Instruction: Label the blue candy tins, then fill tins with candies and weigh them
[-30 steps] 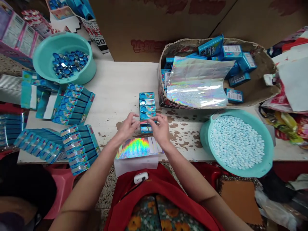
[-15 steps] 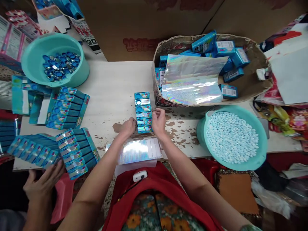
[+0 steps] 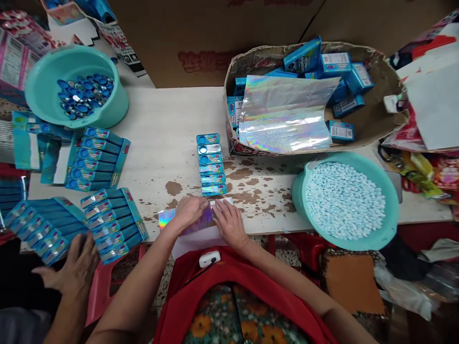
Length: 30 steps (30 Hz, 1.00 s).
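Note:
A shiny holographic sheet [image 3: 166, 217] lies at the table's front edge on white paper [image 3: 195, 240]. My left hand [image 3: 191, 210] is closed on the sheet, its fingers curled near the right part. Close beside it, my right hand [image 3: 231, 224] rests with fingers stretched over the sheet's right end, where whitish strips show. What lies under the fingertips is partly hidden. Just beyond both hands, a row of several narrow blue boxes [image 3: 211, 160] stands on the table. Shiny patches cover some box ends, and neither hand touches the row.
At left stand a turquoise tub [image 3: 124, 95] of blue metallic caps and several blue box packs [image 3: 107, 224], with a co-worker's hand [image 3: 77, 267] beside them. At right are a cardboard box [image 3: 380, 119] of blue packages, with a shiny sheet [image 3: 287, 110] over it, and a tub [image 3: 299, 196] of pale candies.
Both my hands have moved from the box row toward me, onto the holographic sheet. The sheet now bends under my left hand. The view has shifted slightly.

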Available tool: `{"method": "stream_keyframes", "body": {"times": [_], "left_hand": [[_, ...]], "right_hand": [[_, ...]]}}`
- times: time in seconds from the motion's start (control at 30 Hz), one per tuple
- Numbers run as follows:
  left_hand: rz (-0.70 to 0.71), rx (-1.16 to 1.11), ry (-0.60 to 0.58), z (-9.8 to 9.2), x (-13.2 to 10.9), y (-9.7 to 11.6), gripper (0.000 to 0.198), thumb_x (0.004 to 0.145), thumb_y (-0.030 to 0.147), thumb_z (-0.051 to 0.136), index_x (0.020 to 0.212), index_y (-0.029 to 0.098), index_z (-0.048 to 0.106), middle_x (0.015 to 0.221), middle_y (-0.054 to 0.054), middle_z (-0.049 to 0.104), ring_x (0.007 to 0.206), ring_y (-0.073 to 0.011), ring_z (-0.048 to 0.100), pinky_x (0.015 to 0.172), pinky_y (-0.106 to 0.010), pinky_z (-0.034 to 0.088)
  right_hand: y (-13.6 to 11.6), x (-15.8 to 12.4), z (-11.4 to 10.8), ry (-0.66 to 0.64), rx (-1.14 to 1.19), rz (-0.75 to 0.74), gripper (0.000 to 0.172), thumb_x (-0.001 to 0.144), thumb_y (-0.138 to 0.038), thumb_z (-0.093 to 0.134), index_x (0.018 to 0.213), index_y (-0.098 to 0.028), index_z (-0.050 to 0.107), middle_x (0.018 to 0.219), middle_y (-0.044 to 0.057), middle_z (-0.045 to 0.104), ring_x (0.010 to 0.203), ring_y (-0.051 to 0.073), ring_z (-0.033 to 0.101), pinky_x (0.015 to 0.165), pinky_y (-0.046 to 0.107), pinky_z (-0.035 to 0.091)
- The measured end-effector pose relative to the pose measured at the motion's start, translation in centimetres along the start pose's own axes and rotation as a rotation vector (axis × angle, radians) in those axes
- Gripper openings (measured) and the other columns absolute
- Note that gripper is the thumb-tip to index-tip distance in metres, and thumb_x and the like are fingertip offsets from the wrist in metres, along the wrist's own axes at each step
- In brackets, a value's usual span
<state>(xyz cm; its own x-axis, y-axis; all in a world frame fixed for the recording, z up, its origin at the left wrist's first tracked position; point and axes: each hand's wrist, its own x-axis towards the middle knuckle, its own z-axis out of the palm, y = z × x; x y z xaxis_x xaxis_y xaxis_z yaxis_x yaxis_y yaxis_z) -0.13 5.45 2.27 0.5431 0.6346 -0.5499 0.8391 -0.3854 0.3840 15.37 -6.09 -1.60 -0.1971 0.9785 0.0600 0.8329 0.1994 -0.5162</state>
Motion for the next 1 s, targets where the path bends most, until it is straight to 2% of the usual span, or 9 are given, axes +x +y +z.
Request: {"method": "stream_keyframes", "body": {"times": [0.17,0.27,0.37,0.43,0.5,0.63,0.77,0.87,1.0], "left_hand": [[-0.045,0.036,0.011,0.7,0.8,-0.7,0.037,0.09,0.035,0.033,0.076,0.02,0.064,0.083,-0.01,0.069,0.081,-0.0257,0.062,0.073,-0.034,0.036],[-0.137,-0.013,0.22,0.6,-0.1,-0.2,0.033,0.089,0.034,0.038,0.083,0.017,0.065,0.086,-0.014,0.069,0.087,-0.0277,0.06,0.082,-0.039,0.036],[-0.121,-0.379,0.501,-0.6,-2.4,1.2,0.033,0.09,0.036,0.037,0.091,0.018,0.064,0.099,-0.01,0.067,0.096,-0.023,0.058,0.088,-0.036,0.038],[-0.055,-0.688,0.518,-1.7,-3.8,2.5,0.033,0.089,0.04,0.041,0.103,0.02,0.061,0.108,-0.008,0.064,0.098,-0.0196,0.057,0.084,-0.031,0.043],[-0.018,-0.906,0.398,-2.6,-4.3,3.4,0.035,0.082,0.042,0.052,0.108,0.02,0.059,0.104,-0.007,0.064,0.091,-0.0178,0.059,0.075,-0.027,0.046],[-0.115,-1.019,0.249,-4.0,-2.5,2.7,0.029,0.08,0.042,0.052,0.087,0.016,0.061,0.066,0.0,0.059,0.058,-0.0121,0.053,0.057,-0.024,0.043],[-0.056,-0.847,0.356,-6.7,1.0,-0.6,0.033,0.082,0.035,0.046,0.108,0.019,0.056,0.061,0.004,0.053,0.056,-0.0119,0.049,0.056,-0.023,0.038],[0.008,-0.66,0.441,-8.4,3.9,-2.9,0.032,0.081,0.027,0.044,0.112,0.021,0.048,0.061,0.005,0.051,0.056,-0.0119,0.045,0.057,-0.023,0.034],[0.026,-0.624,0.455,-7.7,7.3,-4.4,0.019,0.082,0.024,0.041,0.101,0.02,0.044,0.06,0.005,0.047,0.057,-0.0123,0.044,0.058,-0.023,0.033]], "right_hand": [[-0.5,-0.5,-2.9,-0.011,0.186,-0.05,0.01,0.089,-0.019,0.052,0.094,-0.02,0.061,0.106,0.009,0.063,0.104,0.026,0.053,0.088,0.043,0.042],[-1.2,1.3,-6.4,0.042,0.392,0.073,0.011,0.09,-0.021,0.051,0.082,-0.021,0.058,0.079,0.004,0.063,0.078,0.02,0.058,0.073,0.034,0.045],[-1.7,3.7,-9.3,0.128,0.628,0.276,0.008,0.087,-0.025,0.057,0.08,-0.021,0.056,0.075,0.0,0.06,0.072,0.016,0.056,0.067,0.028,0.044],[-1.9,5.0,-10.2,0.147,0.755,0.335,0.009,0.085,-0.026,0.06,0.079,-0.021,0.055,0.074,-0.002,0.059,0.071,0.014,0.056,0.067,0.026,0.044],[-2.1,6.0,-10.1,0.159,0.846,0.363,0.01,0.083,-0.027,0.061,0.078,-0.02,0.055,0.074,-0.002,0.058,0.07,0.014,0.056,0.067,0.025,0.044],[-1.9,8.4,-7.9,0.196,0.901,0.435,0.011,0.082,-0.029,0.062,0.079,-0.02,0.058,0.074,-0.001,0.058,0.07,0.015,0.056,0.067,0.027,0.046],[-0.6,12.7,-5.5,0.378,0.662,0.475,0.01,0.077,-0.03,0.067,0.075,-0.02,0.067,0.095,0.006,0.057,0.097,0.021,0.055,0.083,0.033,0.045],[0.7,16.2,-4.0,0.463,0.514,0.495,0.008,0.074,-0.027,0.068,0.073,-0.019,0.069,0.097,0.007,0.054,0.098,0.022,0.053,0.09,0.036,0.041],[1.9,18.6,-2.3,0.486,0.373,0.521,0.005,0.074,-0.021,0.064,0.069,-0.018,0.064,0.092,0.007,0.052,0.095,0.023,0.05,0.09,0.037,0.038]]}}
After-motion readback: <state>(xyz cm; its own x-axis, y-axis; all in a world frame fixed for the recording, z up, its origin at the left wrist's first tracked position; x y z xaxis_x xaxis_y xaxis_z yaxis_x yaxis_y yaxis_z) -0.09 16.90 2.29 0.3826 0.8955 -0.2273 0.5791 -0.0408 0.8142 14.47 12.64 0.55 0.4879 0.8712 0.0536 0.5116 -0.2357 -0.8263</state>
